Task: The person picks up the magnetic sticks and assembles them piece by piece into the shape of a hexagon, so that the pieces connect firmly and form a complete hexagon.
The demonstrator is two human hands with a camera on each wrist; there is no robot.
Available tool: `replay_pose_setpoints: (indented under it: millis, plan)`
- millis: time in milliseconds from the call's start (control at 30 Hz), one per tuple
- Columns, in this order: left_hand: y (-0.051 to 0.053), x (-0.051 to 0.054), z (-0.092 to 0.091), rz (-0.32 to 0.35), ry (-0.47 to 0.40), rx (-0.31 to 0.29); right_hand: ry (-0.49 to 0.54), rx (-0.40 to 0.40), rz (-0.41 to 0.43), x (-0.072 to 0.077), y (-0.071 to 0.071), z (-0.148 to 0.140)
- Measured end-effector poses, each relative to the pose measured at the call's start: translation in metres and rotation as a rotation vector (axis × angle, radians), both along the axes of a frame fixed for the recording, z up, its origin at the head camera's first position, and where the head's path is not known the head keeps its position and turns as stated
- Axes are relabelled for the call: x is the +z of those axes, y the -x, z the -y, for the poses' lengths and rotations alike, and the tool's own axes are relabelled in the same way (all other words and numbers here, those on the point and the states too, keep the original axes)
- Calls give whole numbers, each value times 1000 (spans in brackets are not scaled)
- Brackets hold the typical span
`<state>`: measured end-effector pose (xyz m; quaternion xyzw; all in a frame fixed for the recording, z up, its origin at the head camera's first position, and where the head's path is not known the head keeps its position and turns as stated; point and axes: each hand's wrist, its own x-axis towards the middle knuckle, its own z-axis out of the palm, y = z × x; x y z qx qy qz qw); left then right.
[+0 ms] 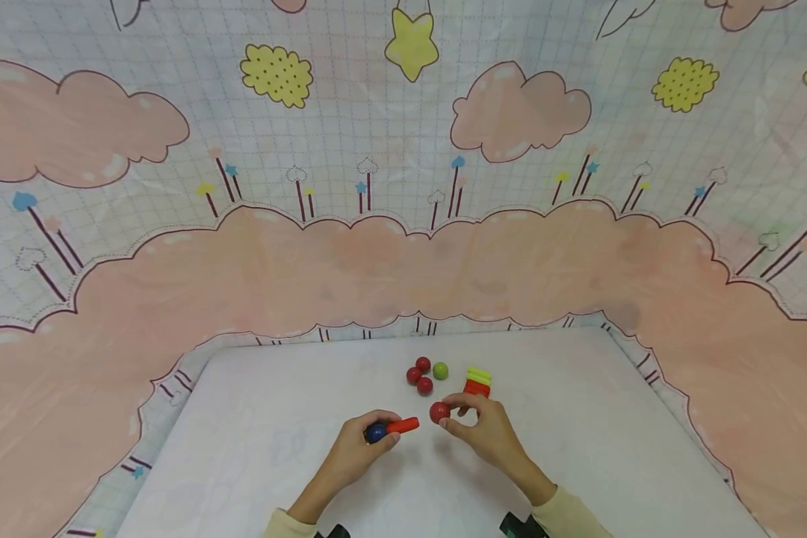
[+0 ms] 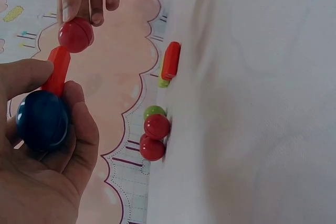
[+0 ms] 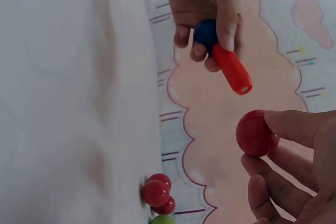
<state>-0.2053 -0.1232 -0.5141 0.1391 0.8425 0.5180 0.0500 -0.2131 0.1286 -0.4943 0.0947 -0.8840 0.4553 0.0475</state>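
Note:
My left hand [image 1: 353,450] holds a dark blue ball [image 2: 42,120] and a red stick [image 1: 405,425], thumb and fingers around them. One end of the stick meets the ball; whether it sits in a hole is hidden. Between thumb and fingertips, my right hand [image 1: 491,433] pinches a glossy red ball [image 3: 255,134]. That ball is just beyond the stick's free end, with a small gap in the head view. Both hands are raised above the white tabletop [image 1: 255,418].
Several red balls [image 1: 424,385] and a green ball [image 1: 440,370] cluster at the table's back middle. Right of them lie yellow-green sticks [image 1: 479,375] and red sticks [image 1: 477,388], partly behind my right hand. A patterned cloth [image 1: 390,261] hangs beyond the table's far edge.

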Motion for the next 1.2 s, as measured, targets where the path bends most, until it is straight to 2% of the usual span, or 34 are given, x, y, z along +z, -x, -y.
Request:
replay_pose_setpoints:
  millis: [333, 667, 767, 967, 1100, 1200]
  plan:
    - [-2, 3, -4, -21, -4, -21, 14, 52, -49, 1, -6, 4]
    - [-1, 2, -7, -31, 7, -32, 32, 83, -49, -1, -8, 9]
    - [0, 4, -6, -7, 1, -71, 54, 113, -45, -2, -10, 11]
    - [3, 3, -8, 104, -70, -189, 115, 198, -22, -5, -12, 19]
    - [4, 1, -8, 118, -62, -240, 123, 249, 6, -7, -14, 23]
    - [5, -1, -8, 114, -44, -246, 106, 270, 11, -8, -13, 24]
